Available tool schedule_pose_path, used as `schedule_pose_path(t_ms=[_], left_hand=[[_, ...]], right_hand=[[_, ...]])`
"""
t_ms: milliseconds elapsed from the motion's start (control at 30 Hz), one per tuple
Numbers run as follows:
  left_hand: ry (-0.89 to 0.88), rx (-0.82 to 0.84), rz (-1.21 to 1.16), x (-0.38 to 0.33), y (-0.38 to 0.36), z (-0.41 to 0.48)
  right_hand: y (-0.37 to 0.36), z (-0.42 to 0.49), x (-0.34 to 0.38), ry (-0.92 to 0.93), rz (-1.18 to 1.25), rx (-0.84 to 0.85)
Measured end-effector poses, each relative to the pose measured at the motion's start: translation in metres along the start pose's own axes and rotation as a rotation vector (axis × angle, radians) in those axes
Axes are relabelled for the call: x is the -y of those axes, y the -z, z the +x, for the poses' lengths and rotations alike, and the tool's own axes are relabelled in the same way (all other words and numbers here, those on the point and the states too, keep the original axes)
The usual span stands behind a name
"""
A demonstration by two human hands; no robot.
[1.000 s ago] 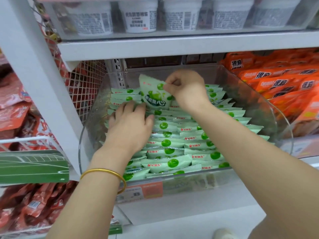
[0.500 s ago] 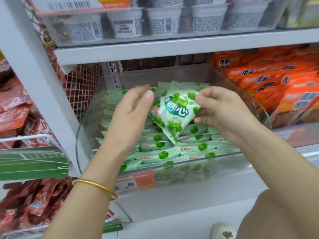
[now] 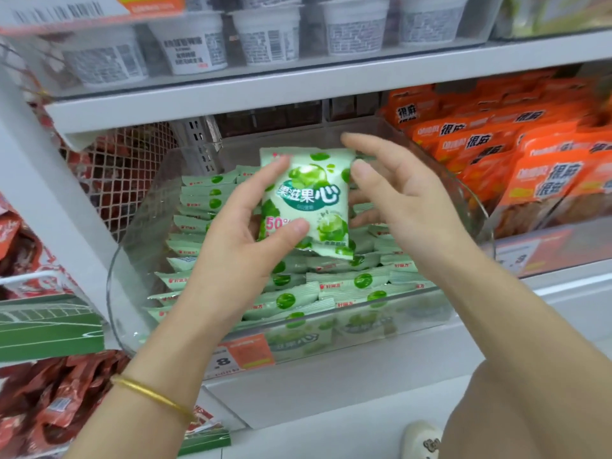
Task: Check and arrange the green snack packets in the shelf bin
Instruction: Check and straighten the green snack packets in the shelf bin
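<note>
One green packet [image 3: 306, 200] stands upright above the clear bin [image 3: 364, 329], long axis vertical, printed face toward the camera, lettering the right way up, top seam uppermost and bottom edge tipped slightly down to the right; the left grip [image 3: 238, 250] is clamped on it, thumb pressed on the lower front and forefinger up along the left edge, the other fingers hidden behind; the left forearm rises from the lower left, a gold bangle [image 3: 155, 397] on the wrist; the right grip [image 3: 407, 207] is apart, fingers spread and loosely straight, thumb tip at the packet's upper right edge and lower fingers passing behind it; whether it presses the packet cannot be told. Below both grips the other green packets [image 3: 334, 291] lie in overlapping rows in the bin; right of the right grip sit orange packets [image 3: 546, 167]; above the grips, white cups [image 3: 271, 34] line the upper shelf.
</note>
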State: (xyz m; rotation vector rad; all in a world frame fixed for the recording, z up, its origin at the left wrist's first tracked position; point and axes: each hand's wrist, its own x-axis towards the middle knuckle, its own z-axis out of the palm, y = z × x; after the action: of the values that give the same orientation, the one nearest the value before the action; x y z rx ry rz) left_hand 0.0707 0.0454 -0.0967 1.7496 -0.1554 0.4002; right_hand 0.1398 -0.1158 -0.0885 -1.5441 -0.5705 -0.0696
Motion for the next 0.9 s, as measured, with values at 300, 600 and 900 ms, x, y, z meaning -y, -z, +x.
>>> schedule_pose_path(t_ms=[300,600,900], left_hand=[[-0.045,0.104,-0.104,-0.001,-0.012,0.006],[-0.048,0.147,-0.096,-0.007,-0.015,0.004],[-0.137,-0.194,0.501,0.006,-0.008,0.003]], right_hand=[[0.005,0.004,-0.009,0.004,0.024,0.007],[0.006,0.001,-0.005,-0.047,0.155,-0.003],[-0.001,-0.003,-0.004,-0.067,0.198,-0.007]])
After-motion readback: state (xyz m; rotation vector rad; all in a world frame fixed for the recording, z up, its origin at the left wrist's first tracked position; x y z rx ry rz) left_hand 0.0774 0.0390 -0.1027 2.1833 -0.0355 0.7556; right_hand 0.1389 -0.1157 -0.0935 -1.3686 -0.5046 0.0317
